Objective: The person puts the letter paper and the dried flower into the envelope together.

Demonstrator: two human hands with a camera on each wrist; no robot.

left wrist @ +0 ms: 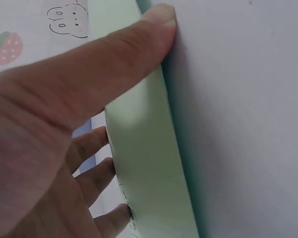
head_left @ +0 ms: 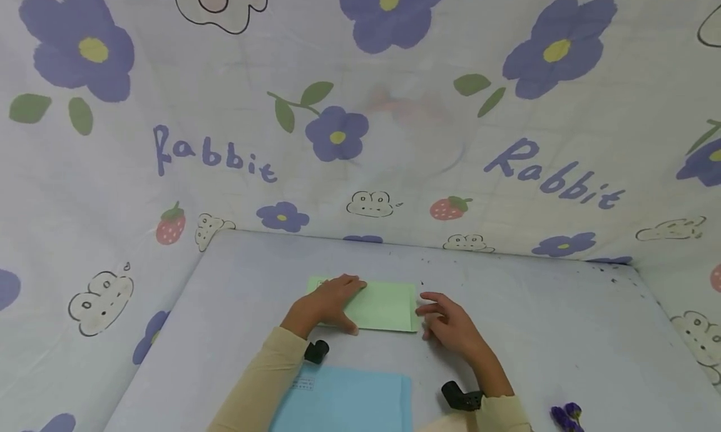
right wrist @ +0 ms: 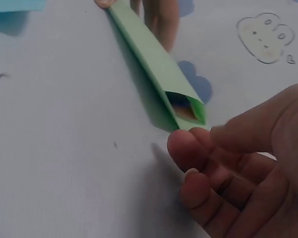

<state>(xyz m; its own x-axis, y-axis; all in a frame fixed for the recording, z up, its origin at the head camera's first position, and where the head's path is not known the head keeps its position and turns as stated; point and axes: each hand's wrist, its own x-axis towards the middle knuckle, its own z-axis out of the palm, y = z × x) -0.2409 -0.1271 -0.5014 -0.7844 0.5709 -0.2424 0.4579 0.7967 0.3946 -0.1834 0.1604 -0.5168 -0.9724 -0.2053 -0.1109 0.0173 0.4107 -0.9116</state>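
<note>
A light green envelope (head_left: 383, 307) lies lengthwise near the table's middle, its near edge casting a shadow. My left hand (head_left: 332, 300) spans it and grips it, thumb (left wrist: 129, 49) along the near edge and fingers (left wrist: 97, 181) at the far edge. Its right end gapes, with something dark blue and brownish inside (right wrist: 184, 106). At that end my right hand (head_left: 450, 325) has its fingers loosely bent, fingertips (right wrist: 188, 146) right at the envelope's lower lip. From above, its thumb and forefinger stand a little apart.
A pale blue envelope or folder (head_left: 349, 401) lies close to the near edge, under the left forearm. Small dark purple flowers (head_left: 567, 416) lie at the lower right. Dark specks (head_left: 616, 282) are scattered at the back right. Printed fabric (head_left: 383, 169) hangs around the table.
</note>
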